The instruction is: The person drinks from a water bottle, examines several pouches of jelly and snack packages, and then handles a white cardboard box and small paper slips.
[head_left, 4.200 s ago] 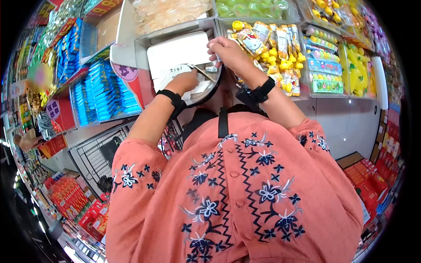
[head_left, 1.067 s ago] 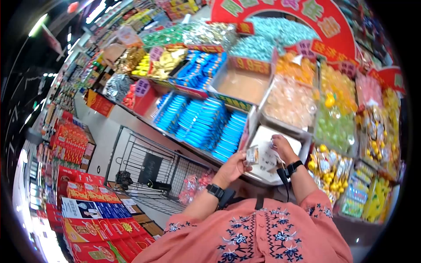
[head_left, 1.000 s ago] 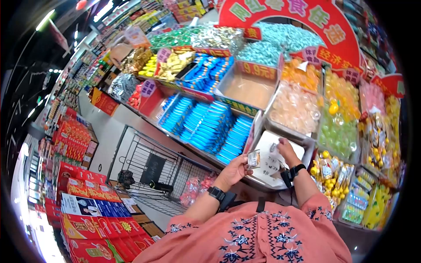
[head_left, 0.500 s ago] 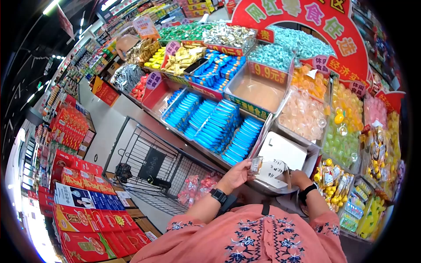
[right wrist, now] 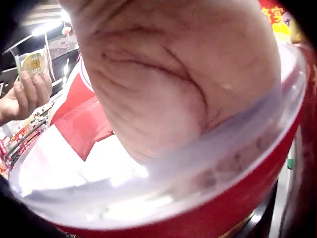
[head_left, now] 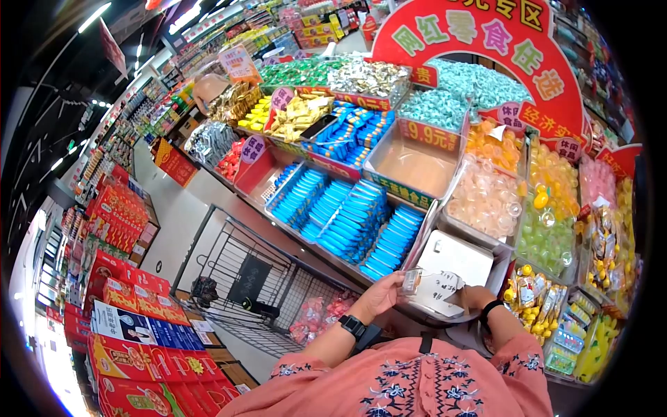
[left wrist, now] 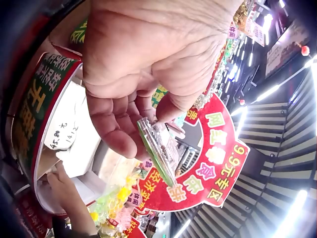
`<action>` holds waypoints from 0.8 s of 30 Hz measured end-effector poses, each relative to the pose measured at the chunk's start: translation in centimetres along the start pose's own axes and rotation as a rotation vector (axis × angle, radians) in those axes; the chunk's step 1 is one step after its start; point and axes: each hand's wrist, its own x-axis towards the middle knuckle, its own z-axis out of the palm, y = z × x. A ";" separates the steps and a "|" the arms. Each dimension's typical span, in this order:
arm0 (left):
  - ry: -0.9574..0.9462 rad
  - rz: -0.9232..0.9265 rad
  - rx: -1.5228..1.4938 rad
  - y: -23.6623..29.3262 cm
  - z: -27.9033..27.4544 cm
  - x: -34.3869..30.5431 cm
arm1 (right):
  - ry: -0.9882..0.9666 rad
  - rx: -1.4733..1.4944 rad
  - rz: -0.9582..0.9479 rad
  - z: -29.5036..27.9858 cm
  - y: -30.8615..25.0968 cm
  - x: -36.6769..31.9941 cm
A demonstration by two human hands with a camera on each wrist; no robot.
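Observation:
My left hand [head_left: 381,293] pinches a small clear-wrapped snack packet [head_left: 411,281] between thumb and fingers, held up at the left front of a bin. In the left wrist view the packet [left wrist: 161,153] is seen edge-on, with a crimped, green-tinged edge. My right hand [head_left: 479,299] reaches into the bin at its near right side, beside a white card [head_left: 455,257] and a paper with black handwriting [head_left: 438,283]. Its palm [right wrist: 183,84] fills the right wrist view behind the clear bin wall [right wrist: 163,203]; its fingertips are hidden, so I cannot tell what they hold.
Blue-wrapped snacks [head_left: 347,215] fill the boxes to the left. Jelly cups [head_left: 486,191] lie behind, and yellow-capped pouches [head_left: 531,295] to the right. A wire shopping cart [head_left: 243,278] with pink packets [head_left: 316,316] stands at the left. Red gift boxes [head_left: 139,361] line the lower left.
Both hands were over the bin; the left hand then came up to its left with the packet. The right hand has lowered from over the card to the near right side. The head view tilted up.

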 end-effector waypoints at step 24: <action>0.051 0.055 0.023 1.3 1.3 -0.7 | 0.362 -0.236 -0.106 -0.4 -0.7 -1.8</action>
